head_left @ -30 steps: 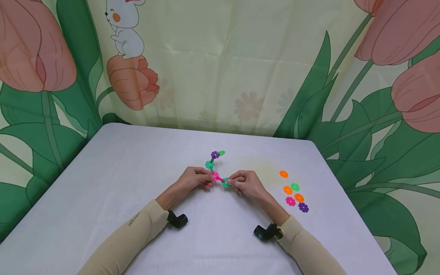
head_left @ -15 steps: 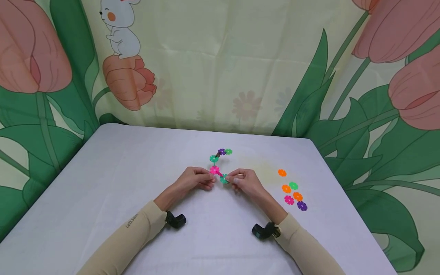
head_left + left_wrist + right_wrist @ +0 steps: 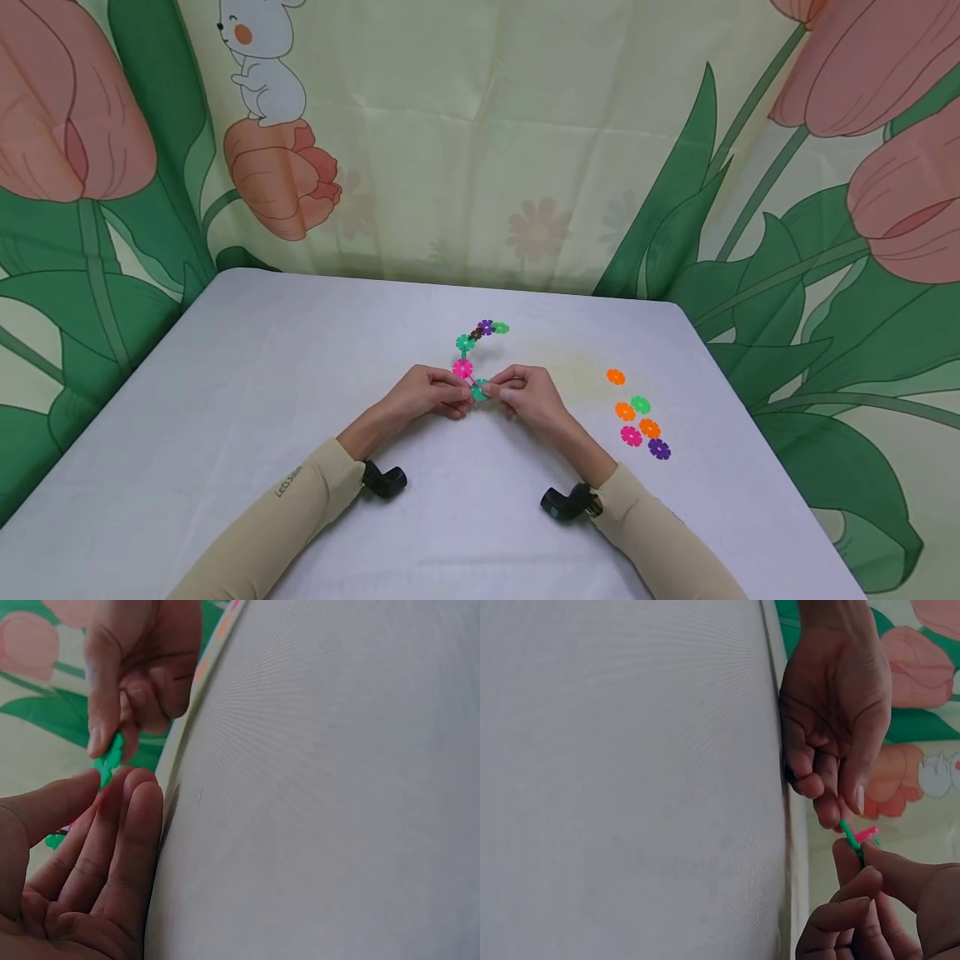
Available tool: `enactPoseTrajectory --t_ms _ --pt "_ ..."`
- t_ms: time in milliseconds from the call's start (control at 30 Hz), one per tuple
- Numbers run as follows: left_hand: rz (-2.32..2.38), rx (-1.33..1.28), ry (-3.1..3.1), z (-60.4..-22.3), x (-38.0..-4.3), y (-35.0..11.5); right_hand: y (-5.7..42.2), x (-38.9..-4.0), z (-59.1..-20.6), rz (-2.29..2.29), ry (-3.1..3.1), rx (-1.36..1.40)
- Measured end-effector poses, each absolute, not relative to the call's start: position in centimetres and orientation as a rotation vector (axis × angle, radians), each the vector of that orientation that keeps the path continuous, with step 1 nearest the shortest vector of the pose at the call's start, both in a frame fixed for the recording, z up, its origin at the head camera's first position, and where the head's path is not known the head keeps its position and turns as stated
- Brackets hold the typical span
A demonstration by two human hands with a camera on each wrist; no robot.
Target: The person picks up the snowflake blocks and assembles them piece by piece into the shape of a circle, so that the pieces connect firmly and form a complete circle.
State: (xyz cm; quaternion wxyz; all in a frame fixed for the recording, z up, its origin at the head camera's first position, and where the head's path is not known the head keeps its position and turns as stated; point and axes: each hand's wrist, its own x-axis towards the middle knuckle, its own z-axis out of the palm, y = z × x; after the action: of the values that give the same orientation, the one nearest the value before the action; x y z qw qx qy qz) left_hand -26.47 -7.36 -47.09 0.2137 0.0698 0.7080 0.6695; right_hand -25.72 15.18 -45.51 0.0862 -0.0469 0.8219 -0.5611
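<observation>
A curved chain of slotted plastic snowflake discs stands up from between the hands in the head view. From its far end run a light green disc (image 3: 501, 328), a purple disc (image 3: 487, 327), a brown disc (image 3: 476, 333), a teal disc (image 3: 465, 342) and a pink disc (image 3: 462, 368). At the near end, my right hand (image 3: 534, 396) pinches another teal disc (image 3: 481, 390) between thumb and forefinger. My left hand (image 3: 426, 392) holds that disc's left edge at its fingertips; the left wrist view shows the left thumb against the teal disc (image 3: 109, 760). Fingers partly hide the joint.
Loose discs lie on the white table (image 3: 247, 400) to the right: several orange ones (image 3: 626, 412), a green one (image 3: 641, 404), a pink one (image 3: 632, 436) and a purple one (image 3: 659, 449). A printed curtain (image 3: 450, 167) hangs behind the table's far edge.
The chain has swung more upright, its far end shifting up and right. My right hand has moved left with the teal disc, closer to my left fingertips, which have slipped off the pink disc.
</observation>
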Motion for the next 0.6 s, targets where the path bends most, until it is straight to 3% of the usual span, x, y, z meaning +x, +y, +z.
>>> enactPoseTrajectory --t_ms 600 --pt "1.889 0.168 1.933 -46.86 -26.27 -7.49 14.71 -25.76 -45.55 -1.701 2.424 -0.182"
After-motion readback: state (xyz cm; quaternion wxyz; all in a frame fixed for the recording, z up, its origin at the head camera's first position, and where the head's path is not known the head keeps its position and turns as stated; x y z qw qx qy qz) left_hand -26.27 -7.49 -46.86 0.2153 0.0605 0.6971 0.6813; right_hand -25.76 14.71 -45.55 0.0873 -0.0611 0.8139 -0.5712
